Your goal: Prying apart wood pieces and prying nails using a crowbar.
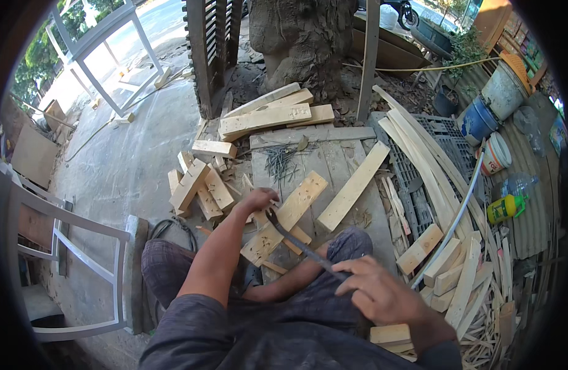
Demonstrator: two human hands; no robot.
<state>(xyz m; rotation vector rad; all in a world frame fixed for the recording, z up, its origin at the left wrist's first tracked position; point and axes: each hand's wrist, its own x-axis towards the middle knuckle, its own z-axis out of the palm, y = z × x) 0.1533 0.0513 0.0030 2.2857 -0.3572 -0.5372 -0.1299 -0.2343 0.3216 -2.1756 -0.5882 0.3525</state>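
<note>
A dark metal pry bar (307,249) runs from my right hand up to the left, its forked claw end over the left edge of a wooden block (286,217). My right hand (376,286) is around the bar's near end, some of its fingers loosely extended. My left hand (262,200) is beside the claw at the block's upper left side; its fingers are curled and partly hidden, and whether they hold something cannot be told. The block has holes and splintered spots and lies across smaller wood pieces. A pile of nails (281,162) lies beyond it on the boards.
A longer plank (354,187) lies to the right. Short blocks with nails (214,187) are heaped at the left, and boards (265,118) are stacked before a tree trunk (302,46). Long strips (427,157), offcuts and buckets (479,121) stand or lie at the right. White frames (71,252) stand left.
</note>
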